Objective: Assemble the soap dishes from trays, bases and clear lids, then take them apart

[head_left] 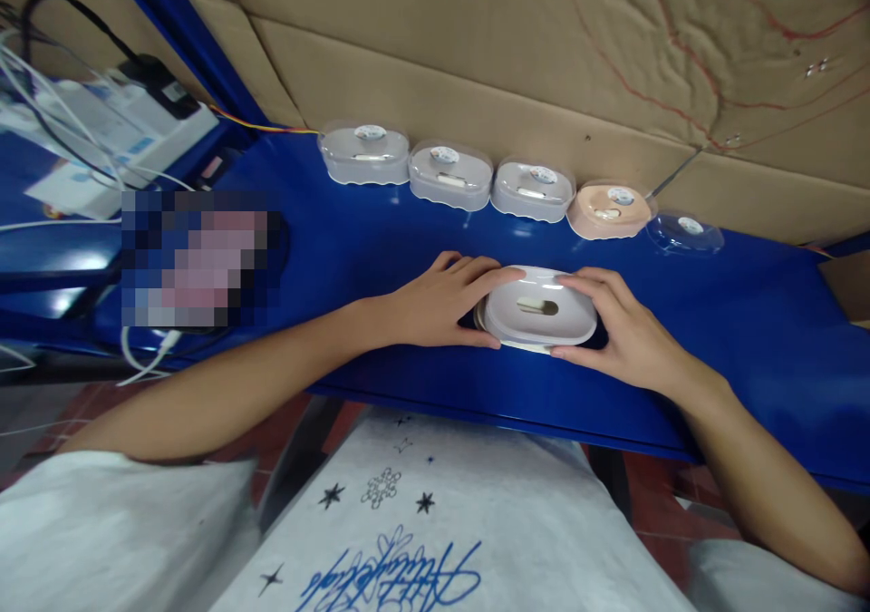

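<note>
An oval white dish with a slot in its middle [517, 322] is held between my two hands over the blue table. My left hand [455, 299] grips its left end, fingers on the far rim and thumb at the near side. My right hand [618, 326] holds the right end in the same manner. Beyond the hands, a row of oval boxes with clear lids [450, 181] stands along the cardboard wall. One of them is peach-coloured [608, 213]. A clear lid with a round sticker [686, 234] lies at the row's right end.
On the left of the blue table [381, 258] lies a blurred-out device [217, 263] with a white cable. Farther back left are a white power strip [163, 140] and tangled cables. Cardboard [435, 77] lines the back.
</note>
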Action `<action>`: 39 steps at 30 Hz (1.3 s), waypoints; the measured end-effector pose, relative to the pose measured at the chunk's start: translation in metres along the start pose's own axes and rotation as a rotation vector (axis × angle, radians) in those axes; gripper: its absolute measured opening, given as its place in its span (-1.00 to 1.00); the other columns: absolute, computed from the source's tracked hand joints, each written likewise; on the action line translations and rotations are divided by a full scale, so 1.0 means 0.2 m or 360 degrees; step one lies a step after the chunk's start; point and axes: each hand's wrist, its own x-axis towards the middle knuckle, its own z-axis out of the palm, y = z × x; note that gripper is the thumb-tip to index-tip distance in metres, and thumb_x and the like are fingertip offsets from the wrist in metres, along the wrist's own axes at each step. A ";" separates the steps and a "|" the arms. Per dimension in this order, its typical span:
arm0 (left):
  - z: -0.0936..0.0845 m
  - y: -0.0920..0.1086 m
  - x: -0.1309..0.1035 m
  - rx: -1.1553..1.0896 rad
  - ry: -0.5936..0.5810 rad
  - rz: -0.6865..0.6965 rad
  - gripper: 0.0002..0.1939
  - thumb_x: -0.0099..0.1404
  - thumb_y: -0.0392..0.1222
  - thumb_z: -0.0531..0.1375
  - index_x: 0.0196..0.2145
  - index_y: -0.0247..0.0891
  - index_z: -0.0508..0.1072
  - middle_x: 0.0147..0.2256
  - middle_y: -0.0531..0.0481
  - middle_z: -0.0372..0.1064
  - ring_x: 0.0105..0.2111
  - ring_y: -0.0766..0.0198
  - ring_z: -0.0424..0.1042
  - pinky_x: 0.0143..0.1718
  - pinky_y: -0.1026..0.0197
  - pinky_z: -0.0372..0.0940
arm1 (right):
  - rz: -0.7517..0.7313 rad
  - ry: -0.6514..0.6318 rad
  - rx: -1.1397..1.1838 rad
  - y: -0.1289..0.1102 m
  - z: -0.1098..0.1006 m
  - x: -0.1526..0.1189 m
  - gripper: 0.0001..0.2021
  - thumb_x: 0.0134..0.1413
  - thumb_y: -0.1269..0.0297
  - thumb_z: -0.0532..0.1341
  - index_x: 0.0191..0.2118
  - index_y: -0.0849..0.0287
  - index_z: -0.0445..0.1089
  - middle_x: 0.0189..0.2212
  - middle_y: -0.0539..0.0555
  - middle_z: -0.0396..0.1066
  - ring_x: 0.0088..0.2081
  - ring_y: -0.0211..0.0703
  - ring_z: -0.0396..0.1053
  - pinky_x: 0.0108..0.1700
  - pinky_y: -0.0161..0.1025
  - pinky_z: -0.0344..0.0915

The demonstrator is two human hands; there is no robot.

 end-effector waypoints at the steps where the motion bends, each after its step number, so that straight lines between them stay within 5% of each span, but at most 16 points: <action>1: 0.00 0.00 0.00 -0.0008 0.0002 -0.0001 0.02 0.41 0.33 0.41 0.56 -0.11 0.07 0.40 -0.41 0.29 0.34 -0.31 0.35 0.38 -0.28 0.13 | -0.0004 -0.0011 -0.0004 0.00 0.01 0.00 -0.13 0.30 -0.21 0.40 0.56 -0.16 0.05 0.37 0.32 0.23 0.40 0.40 0.33 0.34 0.38 0.45; 12: -0.03 0.02 0.00 -0.0043 -0.0050 -0.0012 0.07 0.36 0.43 0.40 0.58 -0.09 0.13 0.40 -0.40 0.29 0.34 -0.32 0.34 0.39 -0.28 0.14 | -0.0055 -0.0033 -0.0001 0.01 0.04 0.00 -0.15 0.32 -0.24 0.37 0.54 -0.03 0.09 0.36 0.35 0.23 0.37 0.40 0.35 0.32 0.29 0.48; 27: -0.02 -0.01 -0.02 -0.0313 -0.0110 -0.0019 -0.05 0.49 0.20 0.36 0.61 -0.11 0.06 0.53 -0.38 0.09 0.48 -0.29 0.22 0.49 -0.28 0.15 | -0.0044 -0.0083 0.0000 0.02 0.05 -0.01 -0.13 0.36 -0.15 0.37 0.59 -0.12 0.00 0.47 0.35 0.12 0.46 0.49 0.25 0.39 0.40 0.37; 39: -0.02 0.00 0.00 -0.0218 -0.0120 -0.0003 0.05 0.39 0.31 0.41 0.59 -0.11 0.06 0.42 -0.40 0.25 0.41 -0.35 0.23 0.44 -0.38 0.07 | -0.0120 -0.0151 0.0077 0.03 0.04 0.01 0.04 0.32 -0.25 0.36 0.66 -0.13 -0.21 0.52 0.36 0.17 0.48 0.49 0.23 0.36 0.45 0.35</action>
